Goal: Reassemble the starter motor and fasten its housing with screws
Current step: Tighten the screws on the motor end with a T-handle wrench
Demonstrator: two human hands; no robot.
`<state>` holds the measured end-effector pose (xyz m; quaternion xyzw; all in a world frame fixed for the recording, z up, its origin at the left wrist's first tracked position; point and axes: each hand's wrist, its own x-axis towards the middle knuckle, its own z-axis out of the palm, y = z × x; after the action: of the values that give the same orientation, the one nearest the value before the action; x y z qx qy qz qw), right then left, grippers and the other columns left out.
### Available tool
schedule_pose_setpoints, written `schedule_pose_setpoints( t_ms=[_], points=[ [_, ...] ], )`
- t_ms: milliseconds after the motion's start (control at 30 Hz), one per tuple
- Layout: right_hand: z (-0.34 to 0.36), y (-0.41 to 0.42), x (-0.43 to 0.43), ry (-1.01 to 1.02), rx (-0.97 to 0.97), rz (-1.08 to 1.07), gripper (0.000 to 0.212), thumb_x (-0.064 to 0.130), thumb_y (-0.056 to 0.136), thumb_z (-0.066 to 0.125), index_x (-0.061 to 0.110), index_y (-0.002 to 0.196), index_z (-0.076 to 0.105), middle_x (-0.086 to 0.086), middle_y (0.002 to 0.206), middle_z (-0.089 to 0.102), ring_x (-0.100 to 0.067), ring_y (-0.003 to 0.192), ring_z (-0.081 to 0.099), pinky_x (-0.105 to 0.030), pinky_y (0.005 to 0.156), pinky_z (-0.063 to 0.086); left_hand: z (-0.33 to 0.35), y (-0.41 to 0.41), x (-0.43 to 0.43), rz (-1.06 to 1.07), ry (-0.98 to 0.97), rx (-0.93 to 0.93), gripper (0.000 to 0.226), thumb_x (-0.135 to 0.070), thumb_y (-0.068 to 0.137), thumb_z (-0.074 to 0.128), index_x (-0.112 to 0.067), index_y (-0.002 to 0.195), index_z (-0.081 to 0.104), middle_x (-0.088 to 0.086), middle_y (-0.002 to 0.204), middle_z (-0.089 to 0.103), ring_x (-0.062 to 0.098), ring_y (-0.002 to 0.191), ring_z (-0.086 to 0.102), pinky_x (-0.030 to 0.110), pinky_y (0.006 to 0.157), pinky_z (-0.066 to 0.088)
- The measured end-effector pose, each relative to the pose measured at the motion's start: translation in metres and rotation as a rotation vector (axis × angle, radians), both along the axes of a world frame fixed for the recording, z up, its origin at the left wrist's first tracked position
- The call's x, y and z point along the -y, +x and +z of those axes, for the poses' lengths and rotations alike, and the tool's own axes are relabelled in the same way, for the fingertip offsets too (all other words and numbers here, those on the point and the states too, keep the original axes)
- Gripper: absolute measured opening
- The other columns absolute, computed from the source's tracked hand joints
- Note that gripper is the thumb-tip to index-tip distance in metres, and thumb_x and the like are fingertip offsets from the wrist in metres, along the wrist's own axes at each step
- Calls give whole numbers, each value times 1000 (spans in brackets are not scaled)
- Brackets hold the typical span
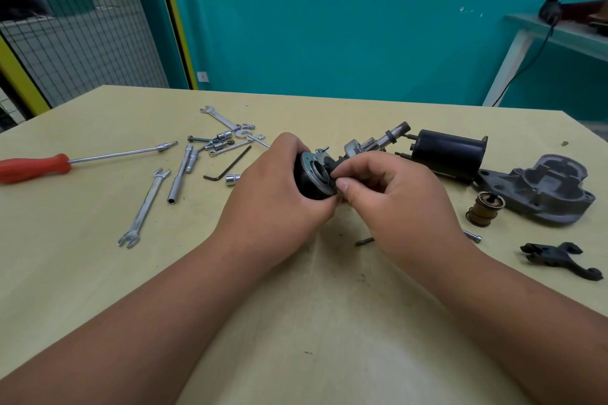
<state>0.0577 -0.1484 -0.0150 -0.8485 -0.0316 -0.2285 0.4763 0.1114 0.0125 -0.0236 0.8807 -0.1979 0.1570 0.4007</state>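
the left hand (279,181) has its fingers (286,148) wrapped round a black round motor part (311,174) over the surface (98,273); the right hand (394,194) pinches a small black piece (335,174) at that part's open metal face. if the pinch slips, the piece could drop or seat crooked. the grey housing (546,191) lies well right of the right fingers
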Motion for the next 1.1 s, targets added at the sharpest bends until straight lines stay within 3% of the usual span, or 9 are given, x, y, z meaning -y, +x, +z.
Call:
schedule_pose_setpoints(
  t_ms=[100,300,467,633,767,867,1033,1100],
  points=[
    [-2,1,-1,36,-5,11,29,16,96,73,41,83,73,25,85,73,0,81,68,-12,66,51,-1,0,0,9,1,1,47,-65,69,75,-42,95,43,-20,87,64,-5,86,60,35,62,57],
    [-2,2,0,9,-29,20,28,18,96,73,44,84,72,30,86,72,5,83,67,-9,67,49,0,0,-1,9,8,-5,47,-62,70,76,-41,96,43,-18,86,64,-2,81,60,40,65,58],
    [-5,3,2,21,-63,24,22,21,97,72,40,86,72,25,84,72,-1,78,67,-21,59,57,0,-1,-1,3,3,-12,44,-59,72,77,-39,98,46,-17,88,64,-1,81,60,40,66,57],
    [-6,4,3,-129,-48,22,12,29,98,68,36,88,67,24,87,68,-1,81,62,-14,60,45,1,-2,0,-6,20,-17,42,-58,71,71,-39,99,46,-17,88,62,0,81,60,39,66,58],
    [-9,3,5,-231,-36,24,10,33,100,61,35,90,61,18,86,63,-4,83,58,-21,59,36,1,-2,0,-6,15,-27,39,-56,69,68,-40,96,45,-16,84,61,0,84,58,37,62,55],
    [-11,2,6,-278,-34,39,11,29,101,59,35,92,57,17,87,61,-4,84,56,-19,59,32,0,-1,0,-9,5,-36,40,-56,68,70,-40,95,45,-16,85,62,1,84,58,33,61,53],
    [-10,4,8,-312,-37,31,8,34,100,57,39,93,57,24,96,60,0,89,55,-17,59,33,0,-1,1,-16,5,-11,39,-57,70,71,-39,94,46,-15,84,61,2,83,57,31,59,49],
    [-9,4,9,-349,-40,44,5,38,99,54,38,95,56,22,93,60,-1,88,55,-23,60,34,0,0,0,-13,8,-5,39,-57,71,71,-39,94,46,-15,84,61,2,83,57,33,60,51]
  ],
)
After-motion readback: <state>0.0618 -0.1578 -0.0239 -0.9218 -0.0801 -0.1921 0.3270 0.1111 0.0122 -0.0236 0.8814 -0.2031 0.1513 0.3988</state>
